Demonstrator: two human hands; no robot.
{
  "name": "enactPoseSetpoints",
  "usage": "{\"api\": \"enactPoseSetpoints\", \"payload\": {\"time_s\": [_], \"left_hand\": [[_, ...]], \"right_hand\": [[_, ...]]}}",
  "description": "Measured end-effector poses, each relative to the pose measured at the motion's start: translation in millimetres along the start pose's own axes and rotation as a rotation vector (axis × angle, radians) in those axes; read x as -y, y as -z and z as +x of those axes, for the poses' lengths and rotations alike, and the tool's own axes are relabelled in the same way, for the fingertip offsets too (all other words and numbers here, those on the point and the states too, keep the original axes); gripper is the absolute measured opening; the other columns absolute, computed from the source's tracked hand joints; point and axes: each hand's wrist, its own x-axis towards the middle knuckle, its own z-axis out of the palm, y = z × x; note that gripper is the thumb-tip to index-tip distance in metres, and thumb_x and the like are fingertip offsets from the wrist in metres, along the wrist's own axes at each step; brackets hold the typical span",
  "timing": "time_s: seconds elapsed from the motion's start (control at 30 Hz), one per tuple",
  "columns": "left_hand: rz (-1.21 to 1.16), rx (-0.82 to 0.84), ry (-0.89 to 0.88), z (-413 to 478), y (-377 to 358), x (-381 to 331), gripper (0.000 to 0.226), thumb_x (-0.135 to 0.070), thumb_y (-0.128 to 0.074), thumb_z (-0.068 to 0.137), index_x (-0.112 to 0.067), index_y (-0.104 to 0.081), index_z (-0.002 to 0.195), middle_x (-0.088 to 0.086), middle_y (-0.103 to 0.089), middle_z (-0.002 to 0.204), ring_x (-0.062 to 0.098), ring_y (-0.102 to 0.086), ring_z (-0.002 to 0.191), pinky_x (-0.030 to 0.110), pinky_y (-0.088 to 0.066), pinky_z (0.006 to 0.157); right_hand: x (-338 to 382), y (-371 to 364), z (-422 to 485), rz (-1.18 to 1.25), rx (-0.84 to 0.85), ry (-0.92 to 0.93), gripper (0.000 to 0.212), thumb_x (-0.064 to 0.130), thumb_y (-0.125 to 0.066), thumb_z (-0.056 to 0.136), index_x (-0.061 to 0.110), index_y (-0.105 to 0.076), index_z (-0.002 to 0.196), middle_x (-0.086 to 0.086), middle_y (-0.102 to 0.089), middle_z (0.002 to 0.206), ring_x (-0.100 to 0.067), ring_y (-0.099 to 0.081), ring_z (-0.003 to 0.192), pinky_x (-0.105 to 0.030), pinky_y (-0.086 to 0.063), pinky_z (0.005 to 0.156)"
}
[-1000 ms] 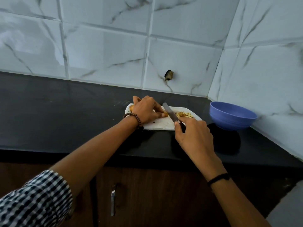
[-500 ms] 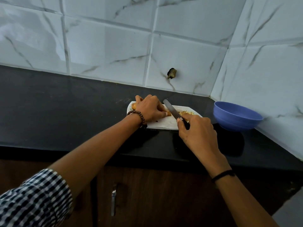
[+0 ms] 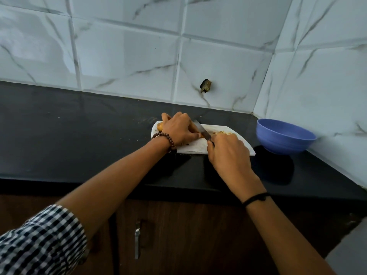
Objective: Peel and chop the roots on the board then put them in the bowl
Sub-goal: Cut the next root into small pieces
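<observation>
The root (image 3: 159,127) lies on the left half of the board (image 3: 195,148), mostly covered by the left hand (image 3: 178,130). Only its orange end shows past the knuckles at the board's left edge, with a sliver more beside the blade. The left hand's fingers are curled over the root and hold it down against the board. The knife (image 3: 202,132) slants across the middle of the board, its blade against the root just right of the left fingertips, and the right hand (image 3: 228,153) is wrapped round the handle at the board's near edge. A small heap of chopped pieces (image 3: 223,132) sits on the far right part of the board, partly hidden behind the right hand. The blue bowl (image 3: 286,136) stands off the board to its right, near but not touching; its inside cannot be seen. The board rests on a black counter (image 3: 79,135), with a marbled tile wall (image 3: 127,62) behind it. A beaded bracelet (image 3: 167,138) circles the left wrist at the board's near left corner, a black band (image 3: 256,198) the right wrist.
</observation>
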Motion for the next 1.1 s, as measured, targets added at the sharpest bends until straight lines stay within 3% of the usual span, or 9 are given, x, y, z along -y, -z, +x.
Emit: {"api": "enactPoseSetpoints", "payload": {"time_s": [0.2,0.43,0.5,0.57,0.7,0.83,0.93,1.1], "left_hand": [[0.006,-0.002,-0.006,-2,3,1,0.021,-0.047,-0.067,0.083,-0.03,-0.079,0.086,-0.016,-0.061,0.078,0.008,-0.052,0.09,0.037,-0.022,0.086],[0.001,0.009,-0.013,-3,3,0,0.023,-0.05,-0.067,0.082,-0.03,-0.078,0.085,-0.014,-0.07,0.087,0.008,-0.053,0.097,0.04,-0.025,0.09],[0.011,0.006,-0.015,-3,3,1,0.023,-0.051,-0.067,0.082,-0.031,-0.078,0.087,-0.014,-0.07,0.089,0.009,-0.053,0.1,0.04,-0.024,0.09],[0.023,0.01,-0.018,-3,4,2,0.022,-0.05,-0.066,0.083,-0.033,-0.077,0.09,-0.015,-0.07,0.092,0.009,-0.051,0.104,0.04,-0.024,0.091],[0.042,0.046,-0.021,-2,2,3,0.018,-0.045,-0.061,0.089,-0.036,-0.074,0.098,-0.015,-0.069,0.101,0.011,-0.047,0.11,0.042,-0.023,0.093],[0.063,0.063,-0.031,0,-1,5,0.019,-0.034,-0.053,0.095,-0.036,-0.072,0.099,-0.013,-0.067,0.102,0.013,-0.044,0.109,0.042,-0.022,0.092],[0.07,0.079,-0.042,1,-2,5,0.019,-0.034,-0.055,0.094,-0.037,-0.07,0.106,-0.016,-0.067,0.105,0.013,-0.042,0.111,0.043,-0.023,0.094],[0.049,0.02,-0.008,3,-3,8,0.02,-0.029,-0.056,0.094,-0.036,-0.07,0.105,-0.014,-0.066,0.101,0.013,-0.044,0.111,0.04,-0.022,0.092]], "right_hand": [[0,8,-9,-0.021,0.052,0.015,0.023,0.028,-0.051,0.101,0.013,-0.061,0.115,-0.009,-0.059,0.113,-0.025,-0.061,0.096,-0.031,-0.039,0.068],[-21,29,-29,0.033,0.111,-0.022,0.03,0.038,-0.051,0.1,0.019,-0.065,0.119,0.0,-0.054,0.092,-0.01,-0.055,0.076,-0.026,-0.047,0.066],[-27,35,-33,0.125,0.102,-0.058,0.033,0.039,-0.054,0.098,0.022,-0.065,0.124,-0.003,-0.061,0.098,-0.01,-0.06,0.075,-0.028,-0.054,0.068],[-34,38,-35,0.221,0.073,-0.071,0.038,0.039,-0.057,0.097,0.024,-0.062,0.131,-0.006,-0.066,0.105,-0.009,-0.06,0.074,-0.024,-0.052,0.066],[-42,34,-35,0.38,-0.029,-0.075,0.035,0.037,-0.06,0.096,0.021,-0.067,0.127,0.004,-0.064,0.088,-0.003,-0.055,0.066,-0.01,-0.041,0.058],[-45,19,-25,0.657,0.014,-0.195,0.034,0.043,-0.063,0.092,0.025,-0.071,0.12,0.003,-0.071,0.068,-0.007,-0.064,0.057,-0.03,-0.055,0.06],[-43,10,-20,0.764,0.038,-0.249,0.031,0.04,-0.064,0.093,0.024,-0.071,0.119,0.0,-0.071,0.064,-0.005,-0.059,0.048,-0.022,-0.046,0.05],[-37,6,-15,0.825,0.076,-0.268,0.031,0.037,-0.063,0.095,0.024,-0.068,0.122,-0.002,-0.072,0.067,-0.009,-0.058,0.048,-0.021,-0.046,0.045]]}}
